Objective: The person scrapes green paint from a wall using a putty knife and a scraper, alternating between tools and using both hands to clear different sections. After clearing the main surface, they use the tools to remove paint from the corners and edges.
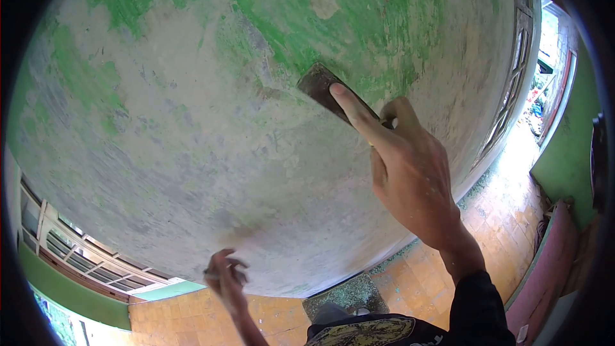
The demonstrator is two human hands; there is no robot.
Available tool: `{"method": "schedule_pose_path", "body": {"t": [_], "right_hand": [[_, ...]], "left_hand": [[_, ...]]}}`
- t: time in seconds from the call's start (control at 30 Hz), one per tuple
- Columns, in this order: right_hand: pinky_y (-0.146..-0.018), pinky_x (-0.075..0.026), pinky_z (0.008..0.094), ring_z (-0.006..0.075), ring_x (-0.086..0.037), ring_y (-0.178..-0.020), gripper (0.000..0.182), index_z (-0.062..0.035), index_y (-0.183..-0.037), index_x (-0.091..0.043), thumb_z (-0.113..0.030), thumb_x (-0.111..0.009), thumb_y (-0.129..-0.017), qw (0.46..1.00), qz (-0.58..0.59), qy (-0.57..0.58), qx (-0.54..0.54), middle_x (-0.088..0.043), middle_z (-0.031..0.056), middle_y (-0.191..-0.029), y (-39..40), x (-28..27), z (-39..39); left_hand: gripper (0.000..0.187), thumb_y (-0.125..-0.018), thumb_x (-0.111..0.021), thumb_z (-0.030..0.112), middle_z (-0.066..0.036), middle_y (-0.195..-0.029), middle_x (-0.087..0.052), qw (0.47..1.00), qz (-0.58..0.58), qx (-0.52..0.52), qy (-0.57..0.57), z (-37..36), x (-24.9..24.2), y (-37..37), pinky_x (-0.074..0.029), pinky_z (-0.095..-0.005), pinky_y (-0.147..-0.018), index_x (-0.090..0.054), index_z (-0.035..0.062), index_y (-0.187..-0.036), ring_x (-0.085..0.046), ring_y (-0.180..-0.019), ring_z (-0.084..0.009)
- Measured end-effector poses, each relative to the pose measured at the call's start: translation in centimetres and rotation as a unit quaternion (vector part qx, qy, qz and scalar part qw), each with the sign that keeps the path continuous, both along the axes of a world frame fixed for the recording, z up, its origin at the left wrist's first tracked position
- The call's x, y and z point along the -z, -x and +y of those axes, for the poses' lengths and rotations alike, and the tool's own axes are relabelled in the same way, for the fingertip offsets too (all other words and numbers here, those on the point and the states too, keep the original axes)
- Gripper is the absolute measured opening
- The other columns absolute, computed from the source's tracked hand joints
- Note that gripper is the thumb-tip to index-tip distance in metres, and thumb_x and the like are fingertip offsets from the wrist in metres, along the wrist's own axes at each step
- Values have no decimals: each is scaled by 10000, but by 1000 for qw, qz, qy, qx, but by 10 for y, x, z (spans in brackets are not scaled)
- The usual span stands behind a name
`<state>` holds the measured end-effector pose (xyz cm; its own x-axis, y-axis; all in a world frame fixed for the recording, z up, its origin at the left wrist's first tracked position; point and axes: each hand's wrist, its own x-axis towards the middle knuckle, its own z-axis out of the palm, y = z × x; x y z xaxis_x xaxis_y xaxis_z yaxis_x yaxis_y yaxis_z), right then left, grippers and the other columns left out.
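Observation:
My right hand (416, 166) grips a scraper (323, 90), a wide dark metal blade with my index finger stretched along it. The blade's edge lies against the wall (192, 102), or very close to it, beside a band of green paint. The scraper's handle is mostly hidden in my fingers. Low in front of the wall is my left hand (227, 279), its fingers loosely curled and apart, with nothing clearly visible in them. Patches of green paint (295, 13) cover the upper wall, while the lower part is scraped to grey and whitish plaster.
Paint flakes lie on a dark mat (349, 295) by my feet and along the wall's base. Yellow-orange tiles (416, 282) make up the floor. Windows (90, 250) stand at the lower left, and a bright doorway (544, 90) and a reddish panel (544, 275) at the right.

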<state>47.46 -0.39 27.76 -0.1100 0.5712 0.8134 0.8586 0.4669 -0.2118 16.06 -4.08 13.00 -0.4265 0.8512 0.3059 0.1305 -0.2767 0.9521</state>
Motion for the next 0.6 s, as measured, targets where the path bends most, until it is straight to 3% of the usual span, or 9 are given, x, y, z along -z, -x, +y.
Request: {"method": "schedule_pose_path", "body": {"t": [0.03, 0.13, 0.27, 0.33, 0.4, 0.43, 0.47, 0.53, 0.6], "right_hand": [[-579, -479, 381, 243, -530, -618, 828, -253, -1517, -413, 154, -563, -812, 1000, -12, 15, 22, -455, 101, -796, 4, 0, 1], [-598, -495, 402, 277, -540, -617, 854, -234, -1542, -361, 147, -562, -805, 998, -9, 62, 20, -467, 119, -806, 14, -4, 1], [-601, -497, 412, 290, -553, -631, 865, -219, -1556, -324, 140, -560, -806, 992, -9, 118, 33, -479, 137, -817, 23, -11, -1], [-609, -497, 426, 305, -558, -633, 846, -197, -1555, -321, 126, -561, -811, 990, 11, 139, 30, -499, 154, -821, 26, -8, 0], [-611, -493, 432, 312, -567, -638, 844, -206, -1556, -317, 124, -556, -817, 992, 12, 113, 47, -513, 158, -816, 30, -1, 1], [-612, -489, 438, 320, -576, -643, 842, -216, -1558, -314, 121, -551, -823, 994, 11, 88, 56, -527, 163, -810, 32, 2, 1], [-612, -489, 438, 320, -576, -643, 842, -216, -1558, -314, 121, -551, -823, 994, 12, 87, 65, -527, 163, -810, 32, 4, 3], [-493, -519, 435, 319, -623, -536, 912, -265, -1585, -218, 73, -578, -818, 995, -9, 78, 56, -565, 190, -760, 32, 5, 5], [-562, -495, 453, 331, -616, -616, 871, -255, -1567, -274, 105, -549, -824, 992, 16, 109, 66, -565, 188, -798, 37, 1, 3]], "left_hand": [[401, -1010, -536, 401, -32, -652, -602, 998, 0, -62, 20, -9, 11, 23, -243, -194, -362, -660, 22, -975, -403, -429, -21], [355, -991, -550, 402, 2, -643, -549, 970, -13, -240, 28, -32, 36, 76, -224, -199, -371, -655, 64, -964, -346, -421, -28], [397, -999, -526, 452, 20, -723, -544, 923, -4, -382, -31, -43, 31, 116, -241, -209, -418, -649, 74, -1000, -352, -492, -27], [374, -1007, -530, 416, 20, -783, -584, 898, 31, -439, -24, -42, 28, 143, -335, -202, -443, -691, 78, -1015, -467, -578, -44], [378, -1018, -518, 402, -27, -900, -623, 886, 59, -431, -158, -23, 42, 186, -502, -250, -638, -682, 63, -1059, -592, -777, -109], [386, -1023, -513, 382, -71, -1060, -634, 892, 58, -426, -138, -19, 46, 200, -532, -322, -876, -652, 46, -1149, -610, -987, -170], [425, -1024, -504, 387, -95, -1146, -619, 913, 43, -383, -136, -12, 58, 238, -521, -361, -952, -612, 26, -1221, -599, -1046, -203], [486, -1015, -511, 429, -120, -1201, -615, 933, 32, -334, -132, 2, 43, 231, -494, -395, -1004, -590, 10, -1249, -600, -1082, -241], [493, -1022, -494, 421, -163, -1227, -603, 937, 5, -331, -113, 16, 32, 226, -480, -417, -1026, -585, -15, -1234, -603, -1097, -275]]}}
